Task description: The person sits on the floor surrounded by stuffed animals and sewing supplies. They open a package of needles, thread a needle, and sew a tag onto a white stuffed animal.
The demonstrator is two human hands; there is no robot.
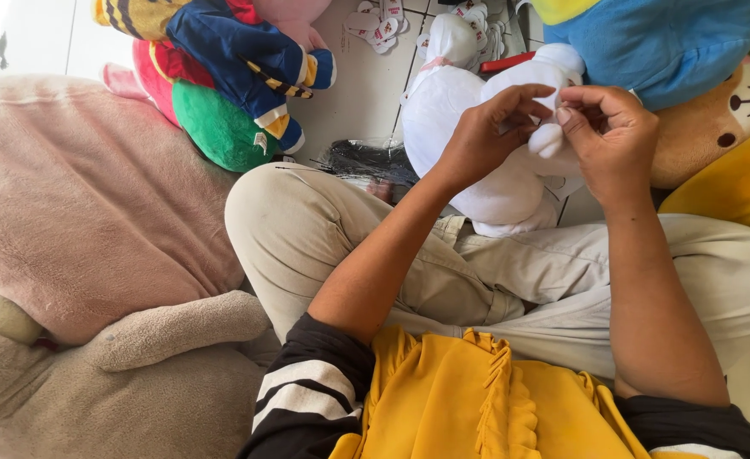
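Resting against the lap, the white plush toy [468,127] looks light, soft and squashy. Left hand [485,132] and right hand [613,140] pinch one small stuffed limb, fingers closed on it.

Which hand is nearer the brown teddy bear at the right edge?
Right. The right hand pinches the white plush toy just beside the brown teddy bear; the left hand grips the toy farther left.
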